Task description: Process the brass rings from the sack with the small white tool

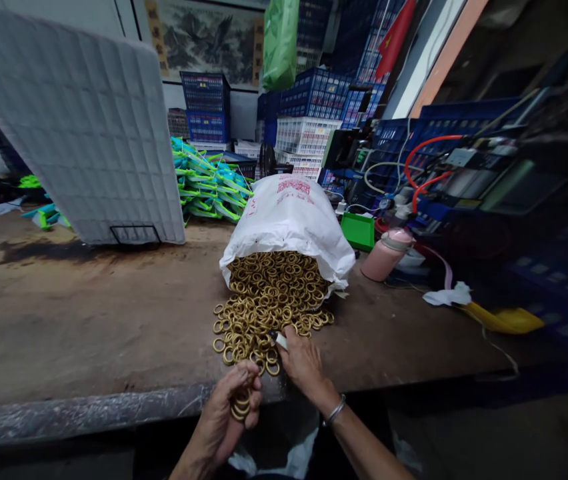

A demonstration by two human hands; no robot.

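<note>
A white woven sack [284, 213] with red print lies on its side, mouth toward me. Brass-coloured rings [264, 310] fill its opening and spill out in a heap on the brown tabletop [114, 320]. At the table's front edge my left hand [229, 407] is closed around several of these rings [240, 403]. My right hand [307, 367] is at the heap's near right side, fingers closed on a small white tool with a dark tip [279, 339]. The tip touches or hovers just over the rings; I cannot tell which. A metal bangle [335, 409] circles the right wrist.
A pale ribbed panel [89, 133] stands at the left, with green and blue plastic pieces [211, 180] piled behind it. Right of the sack are a green tray [357, 231], a pink bottle [387, 255] and a machine with red hoses [429, 160]. Stacked crates [309, 137] are behind.
</note>
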